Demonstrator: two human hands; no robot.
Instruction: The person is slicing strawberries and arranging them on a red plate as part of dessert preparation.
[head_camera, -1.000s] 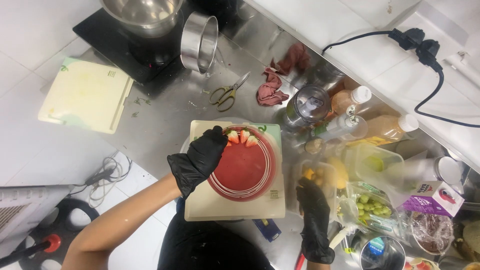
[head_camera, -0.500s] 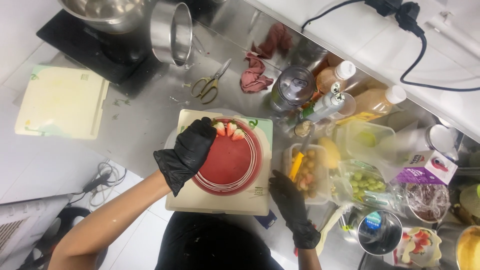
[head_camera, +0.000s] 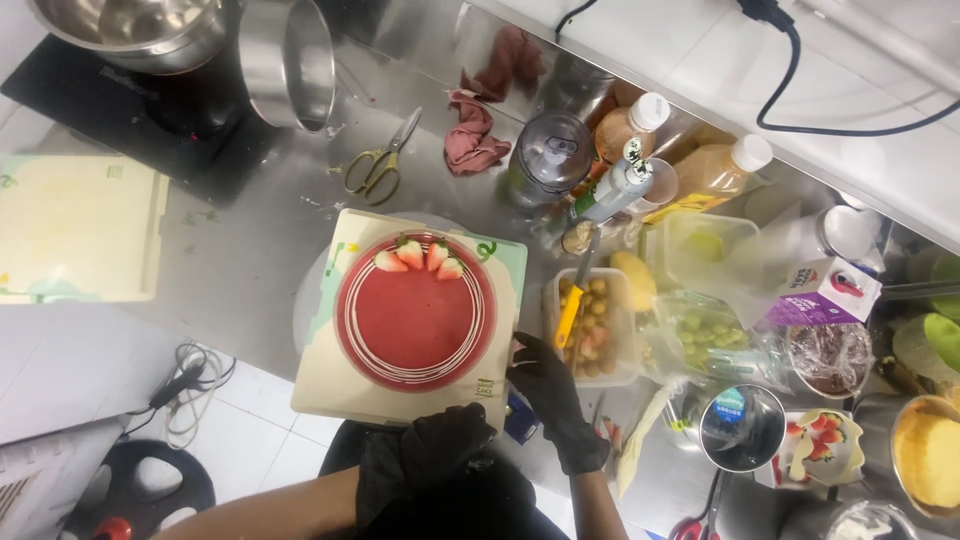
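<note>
The right hand, in a black glove, lies at the lower right corner of the cake board; the fingers are spread and rest against the board's edge, closed on nothing. The left hand, also gloved black, is drawn back just below the board's near edge, fingers curled loosely inward. Whether it pinches anything cannot be told; nothing shows in it.

The board is pale and square and sits on a round stand at the near edge of the steel counter. On it is the red cake, round, with a smooth glaze and thin white rings near the rim. Four strawberry halves stand in an arc along the far rim, touching one another.

Just right of the board: a clear tub of small round fruit with a yellow-handled knife laid across it. At the far side of the counter: scissors, a red cloth, bottles.

Risks, as judged:
- Board overhangs the stand; a push at the corner could tip or slide it.
- Glaze looks wet; a glove brushing it would mark the surface.
- The berries stand on edge at the rim; a jolt could topple them.
- The knife handle sits near the right hand's wrist; a careless sweep could knock it.
</note>
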